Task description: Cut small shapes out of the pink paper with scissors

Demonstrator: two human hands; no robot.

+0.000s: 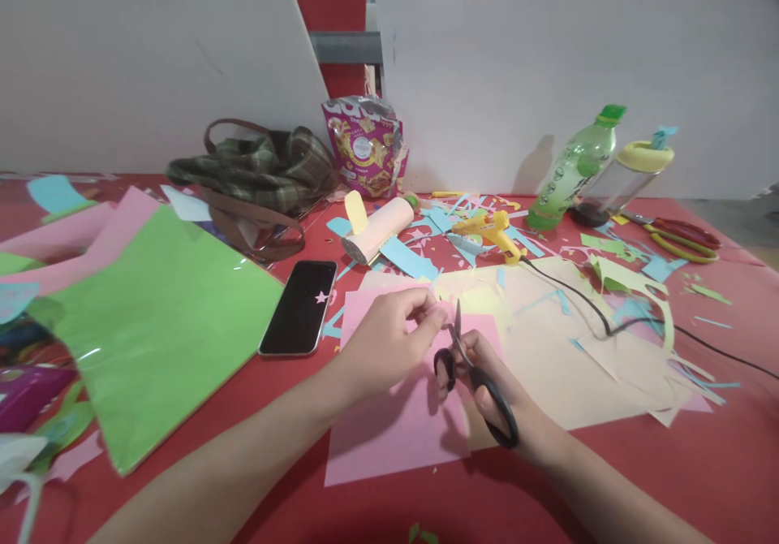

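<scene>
My left hand [398,337] is closed in a pinch on a small piece of pink paper [447,310], partly hidden by the fingers. My right hand [487,377] grips black-handled scissors [500,414], with fingers through the loops. The scissor blades point up and away, close against the pink piece at my left fingertips. Below both hands lies a pink paper sheet [389,438]. To the left of my left hand is a dark phone [298,308] with a small pink star [321,297] on its screen.
Behind the hands are a pale paper-covered tube [380,231], a yellow glue gun [492,234] with a black cord, and scattered scraps. Green paper [164,325] lies left. A bag [261,170], snack pouch [365,146], green bottle [575,170] and red-and-yellow scissors [682,239] stand or lie farther back.
</scene>
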